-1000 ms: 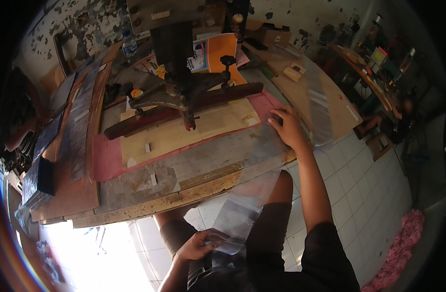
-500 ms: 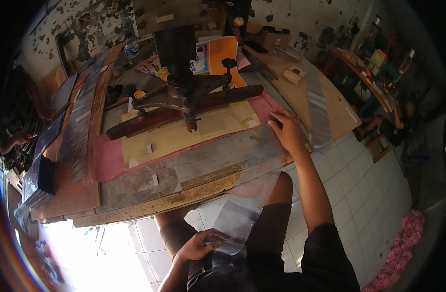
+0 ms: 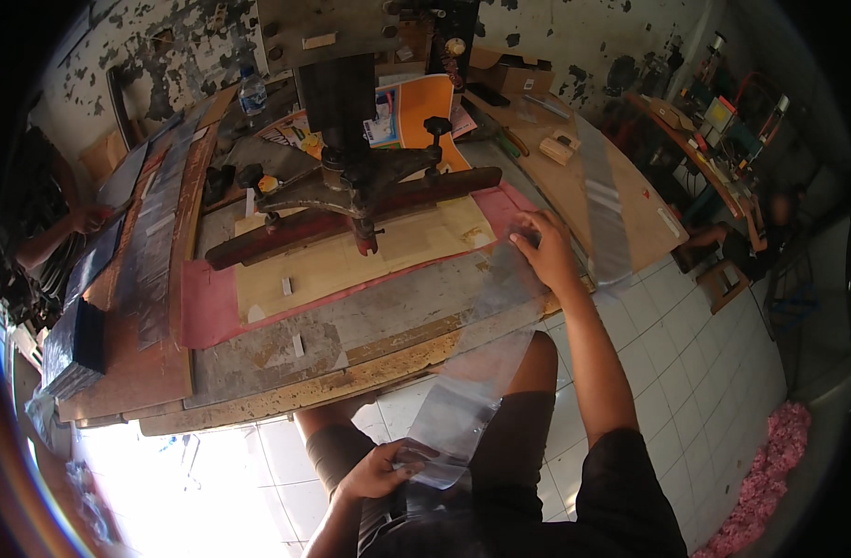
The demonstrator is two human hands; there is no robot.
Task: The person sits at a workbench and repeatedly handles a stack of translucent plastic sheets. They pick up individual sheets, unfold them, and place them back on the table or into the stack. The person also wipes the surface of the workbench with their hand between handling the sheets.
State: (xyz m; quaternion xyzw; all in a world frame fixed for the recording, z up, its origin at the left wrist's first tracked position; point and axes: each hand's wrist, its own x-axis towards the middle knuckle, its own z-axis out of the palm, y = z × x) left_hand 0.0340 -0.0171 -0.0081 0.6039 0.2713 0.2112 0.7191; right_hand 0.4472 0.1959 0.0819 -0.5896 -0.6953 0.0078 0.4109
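A long clear plastic strip (image 3: 460,412) stretches slantwise from my lap up over the table's front edge. My left hand (image 3: 381,471) is closed on its lower end, above my thighs. At the upper end, my right hand (image 3: 548,253) pinches the film between thumb and fingers, beside the right corner of a pink sheet (image 3: 211,302). On that sheet lies a yellowish board (image 3: 328,274). Above the board is the dark red bar (image 3: 290,236) of a press (image 3: 351,177); whether the bar touches it I cannot tell.
Two small pale pieces (image 3: 298,345) lie near the front. Clear plastic strips (image 3: 156,223) cover the left boards, near a dark stack (image 3: 77,349). Another film (image 3: 604,205) and a wooden block (image 3: 559,146) rest on the right board. Other people are at the left and far right.
My hands hold the strip almost in place, the right fingers shifting slightly. At the left, another person's hand has moved up and to the right.
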